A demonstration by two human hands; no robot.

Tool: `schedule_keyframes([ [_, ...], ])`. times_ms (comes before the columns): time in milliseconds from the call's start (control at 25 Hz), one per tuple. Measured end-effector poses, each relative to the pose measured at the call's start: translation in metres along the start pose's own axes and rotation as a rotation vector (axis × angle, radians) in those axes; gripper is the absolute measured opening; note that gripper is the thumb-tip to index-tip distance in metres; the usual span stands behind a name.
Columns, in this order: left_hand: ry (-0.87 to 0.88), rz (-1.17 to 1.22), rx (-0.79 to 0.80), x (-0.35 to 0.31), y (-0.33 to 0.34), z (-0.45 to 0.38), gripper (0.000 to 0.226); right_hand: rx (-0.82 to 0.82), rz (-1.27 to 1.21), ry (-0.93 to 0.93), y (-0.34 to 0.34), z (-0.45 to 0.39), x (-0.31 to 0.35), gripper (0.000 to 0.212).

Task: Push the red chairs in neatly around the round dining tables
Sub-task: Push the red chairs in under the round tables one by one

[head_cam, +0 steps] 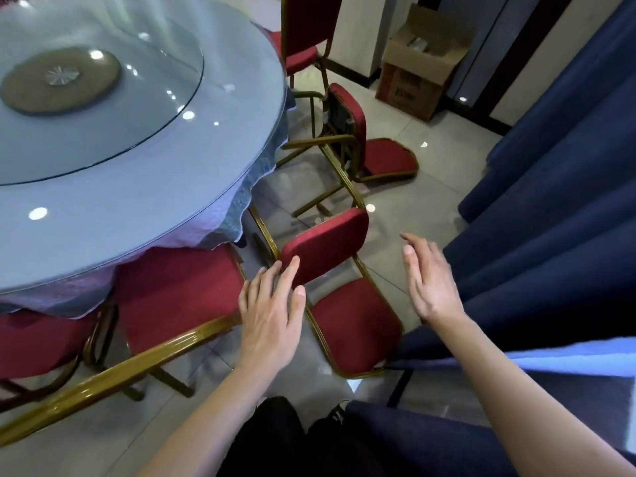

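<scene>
From my remote seat, I saw both hands stretched out over a fallen red chair (330, 249) that lay tipped on the tiled floor (430, 208) at about the 3 o'clock side of the round table (144, 187). The left hand (272, 311) had its fingers straight and spread, holding nothing; its fingertips reached the near lower corner of the chair's red backrest, though I could not tell whether they pressed it or only overlapped it. The right hand (430, 287) hung flat and relaxed, edge-on, at roughly 3 o'clock from that backrest and apart from it, gripping nothing, just beside the blue curtain (550, 187).

The chair's seat pad (354, 325) sat between the two wrists, at 6 o'clock from the backrest. A second toppled chair (347, 125) lay farther off at 12 o'clock from the hands, its gold legs pointing toward the table. An upright chair (306, 32) stood beyond it at the table's edge. At 9 o'clock from the left hand, another chair's seat (179, 297) was tucked partly beneath the tablecloth (241, 208). A cardboard box (423, 63) stood against the far wall.
</scene>
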State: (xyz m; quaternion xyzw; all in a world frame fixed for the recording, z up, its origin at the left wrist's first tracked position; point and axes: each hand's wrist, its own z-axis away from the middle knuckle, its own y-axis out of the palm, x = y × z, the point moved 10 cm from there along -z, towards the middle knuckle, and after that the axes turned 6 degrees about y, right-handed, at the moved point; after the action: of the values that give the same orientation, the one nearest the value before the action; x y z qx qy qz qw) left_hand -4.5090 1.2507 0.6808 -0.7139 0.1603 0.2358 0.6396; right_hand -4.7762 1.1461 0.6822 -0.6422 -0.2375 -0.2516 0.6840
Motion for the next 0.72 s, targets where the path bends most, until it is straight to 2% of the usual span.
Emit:
schedule_keyframes([
  [200,-0.054,0.007,0.063,-0.01,0.068,-0.027,0.061,-0.004,-0.009,0.15,0.019,-0.028,-0.073,0.045],
  [360,-0.063,0.002,0.109,-0.002,0.123,-0.045,0.06,0.017,0.037,0.144,0.046,-0.05,-0.108,0.05],
  [560,-0.171,0.026,0.186,0.041,0.204,-0.057,0.06,0.039,0.061,0.162,0.089,-0.076,-0.163,0.057],
  [720,-0.234,0.021,0.231,0.071,0.274,-0.063,0.058,-0.015,0.03,0.262,0.122,-0.097,-0.227,0.05],
])
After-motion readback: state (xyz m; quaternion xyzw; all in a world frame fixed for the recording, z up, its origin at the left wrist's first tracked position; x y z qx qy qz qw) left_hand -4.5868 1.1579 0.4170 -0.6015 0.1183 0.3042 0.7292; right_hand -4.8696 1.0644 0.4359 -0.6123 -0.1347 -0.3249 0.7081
